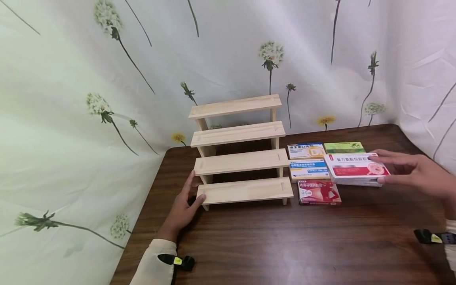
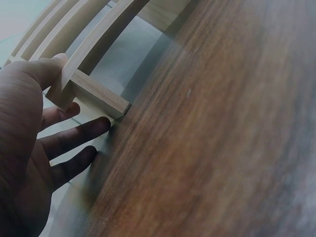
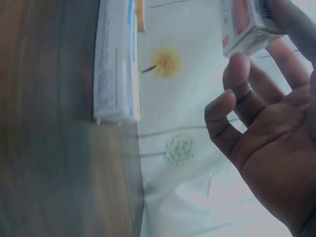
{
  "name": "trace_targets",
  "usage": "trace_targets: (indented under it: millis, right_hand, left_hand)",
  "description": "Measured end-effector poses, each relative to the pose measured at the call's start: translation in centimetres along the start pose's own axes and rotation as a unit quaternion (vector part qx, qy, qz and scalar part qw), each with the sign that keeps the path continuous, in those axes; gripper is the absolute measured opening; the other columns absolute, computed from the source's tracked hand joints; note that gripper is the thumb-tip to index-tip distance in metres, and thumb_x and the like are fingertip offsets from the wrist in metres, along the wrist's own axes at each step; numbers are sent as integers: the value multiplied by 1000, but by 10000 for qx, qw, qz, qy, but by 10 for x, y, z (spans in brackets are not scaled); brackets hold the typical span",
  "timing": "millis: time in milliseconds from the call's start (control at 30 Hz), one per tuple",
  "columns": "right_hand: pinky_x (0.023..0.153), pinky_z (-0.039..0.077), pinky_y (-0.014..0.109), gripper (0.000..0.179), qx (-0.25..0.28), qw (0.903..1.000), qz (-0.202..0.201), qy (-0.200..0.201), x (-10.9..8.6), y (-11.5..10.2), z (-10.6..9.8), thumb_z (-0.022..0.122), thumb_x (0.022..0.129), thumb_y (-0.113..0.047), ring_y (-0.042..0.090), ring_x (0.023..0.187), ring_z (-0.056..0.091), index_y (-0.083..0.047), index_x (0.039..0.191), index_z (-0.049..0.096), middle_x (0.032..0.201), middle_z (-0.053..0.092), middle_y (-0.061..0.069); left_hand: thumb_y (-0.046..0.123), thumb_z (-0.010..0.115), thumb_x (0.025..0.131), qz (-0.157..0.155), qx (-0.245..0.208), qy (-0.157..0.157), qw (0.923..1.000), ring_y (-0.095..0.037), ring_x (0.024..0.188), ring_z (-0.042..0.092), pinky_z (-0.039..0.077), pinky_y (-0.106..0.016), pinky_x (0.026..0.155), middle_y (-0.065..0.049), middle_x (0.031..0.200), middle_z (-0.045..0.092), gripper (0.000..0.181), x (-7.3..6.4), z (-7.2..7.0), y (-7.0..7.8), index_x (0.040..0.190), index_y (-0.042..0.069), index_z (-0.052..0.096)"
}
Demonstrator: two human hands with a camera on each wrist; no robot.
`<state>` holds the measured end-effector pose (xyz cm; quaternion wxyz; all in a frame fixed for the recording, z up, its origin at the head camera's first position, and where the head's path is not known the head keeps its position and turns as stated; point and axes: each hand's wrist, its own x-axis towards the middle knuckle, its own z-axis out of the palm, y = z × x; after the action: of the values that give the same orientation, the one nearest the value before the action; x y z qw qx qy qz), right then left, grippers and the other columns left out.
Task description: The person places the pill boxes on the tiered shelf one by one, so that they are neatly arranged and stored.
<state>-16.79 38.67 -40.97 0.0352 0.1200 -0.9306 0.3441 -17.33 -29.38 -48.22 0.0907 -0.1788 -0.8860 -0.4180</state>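
A pale wooden four-step display stand [image 1: 246, 190] stands on the table. My left hand [image 1: 183, 208] grips the left end of its lowest step. In the left wrist view the thumb lies on top of the plank [image 2: 106, 37] and the index fingertip shows beneath it, the other fingers spread. My right hand [image 1: 415, 168] pinches a white-and-red medicine box [image 1: 350, 164] by its right end. That box [image 3: 242, 27] is raised in the right wrist view, apart from a white box [image 3: 116, 64] on the table. In the head view it overlaps a box under it.
Right of the stand lie a vitamin D box [image 1: 305, 151], a blue-and-white box [image 1: 309, 170], a red-pink box [image 1: 318, 192] and a green box [image 1: 343, 147]. A dandelion-print curtain [image 1: 228, 51] hangs behind the brown table [image 1: 270, 241].
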Motion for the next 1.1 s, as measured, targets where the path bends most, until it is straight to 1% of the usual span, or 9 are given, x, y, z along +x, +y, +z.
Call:
trace_targets:
  millis: [100,300,367,467,533,600,700,967,1100]
  right_hand:
    - [88,35,3,65,222,9996,-137,123,11,-7,0,90,90,-12,-28,117,41,-16,151,68,137,41,-55]
    - [88,34,4,65,327,9993,163,91,32,-17,-1,87,96,-20,-24,118,37,-16,156,62,146,42,-47]
    - [89,32,3,66,390,9990,208,94,39,-21,-1,86,96,-21,-24,121,34,-17,157,61,156,43,-39]
    - [90,35,4,66,461,9986,232,77,51,-29,-2,86,97,-23,-22,123,35,-18,158,60,172,44,-15]
    - [88,40,7,66,466,9987,217,28,58,-37,-4,86,97,-24,-18,123,40,-19,158,61,175,43,2]
    - [85,43,9,66,462,9987,217,-70,65,-47,-5,86,97,-25,-13,120,43,-20,158,60,176,41,11]
    - [82,46,14,66,501,9983,206,-190,72,-61,-5,86,98,-26,-5,116,49,-21,158,60,176,40,15]
    - [75,50,22,63,707,9973,-87,-170,87,-88,-1,85,97,-18,2,104,60,-20,156,62,173,45,12]
    - [73,48,23,63,758,9968,-181,-180,97,-101,-2,85,97,-18,5,107,58,-20,156,62,175,43,12]
  left_hand:
    - [15,68,110,5,24,21,10000,-39,124,73,57,-57,103,-23,151,64,90,-1,1,-1,178,26,12]
    - [17,69,109,-34,10,8,10000,-38,122,74,57,-56,102,-23,151,64,91,-1,0,-1,178,28,11]
    - [18,69,109,-71,8,-18,10000,-38,122,74,56,-58,103,-23,151,64,91,-2,0,0,178,29,10]
    - [18,69,110,-90,-4,-21,10000,-38,123,74,56,-60,103,-23,151,63,91,-2,0,-1,178,30,10]
    - [17,68,110,-77,8,-11,10000,-39,123,74,56,-61,103,-24,151,63,91,-2,0,-2,178,28,10]
    - [17,68,110,-71,25,11,10000,-39,123,73,56,-62,103,-24,151,63,91,-2,0,-3,178,27,10]
    - [16,68,109,-84,37,42,9999,-39,123,73,55,-63,103,-23,151,64,90,-2,0,-2,178,26,12]
    - [17,69,110,-149,-31,-14,9999,-41,124,73,55,-65,104,-24,150,64,89,-1,1,0,178,26,13]
    - [17,68,110,-133,15,3,9999,-41,124,73,56,-63,104,-24,150,63,89,0,1,0,178,25,12]
